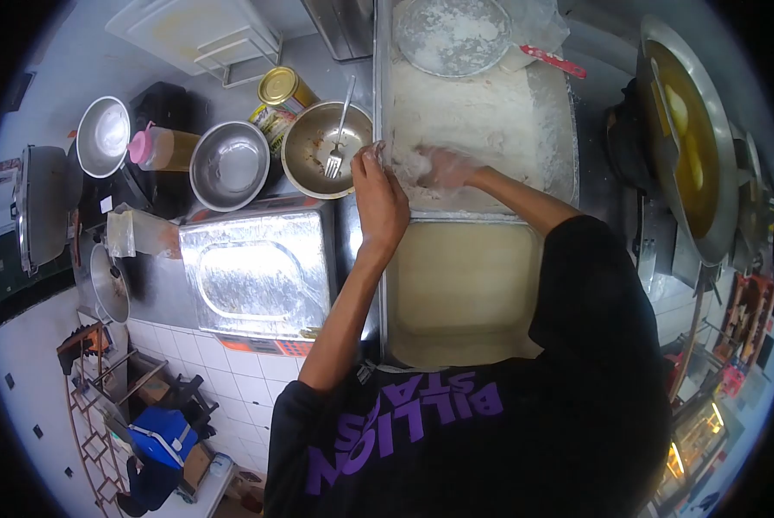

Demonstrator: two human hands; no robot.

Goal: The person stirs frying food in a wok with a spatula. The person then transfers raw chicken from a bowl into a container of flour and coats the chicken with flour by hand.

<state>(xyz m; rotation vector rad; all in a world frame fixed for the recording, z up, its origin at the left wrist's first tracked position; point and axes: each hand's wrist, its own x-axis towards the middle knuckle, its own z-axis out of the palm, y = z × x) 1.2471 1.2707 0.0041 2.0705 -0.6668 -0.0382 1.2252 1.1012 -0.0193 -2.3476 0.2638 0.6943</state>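
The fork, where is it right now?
In the head view, the fork rests in the metal bowl, left of the floury tray, near the left hand.

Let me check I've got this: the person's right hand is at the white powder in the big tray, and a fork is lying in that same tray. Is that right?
Not quite: the fork rests in the metal bowl left of the tray, as the head view shows. The right hand is indeed at the white powder.
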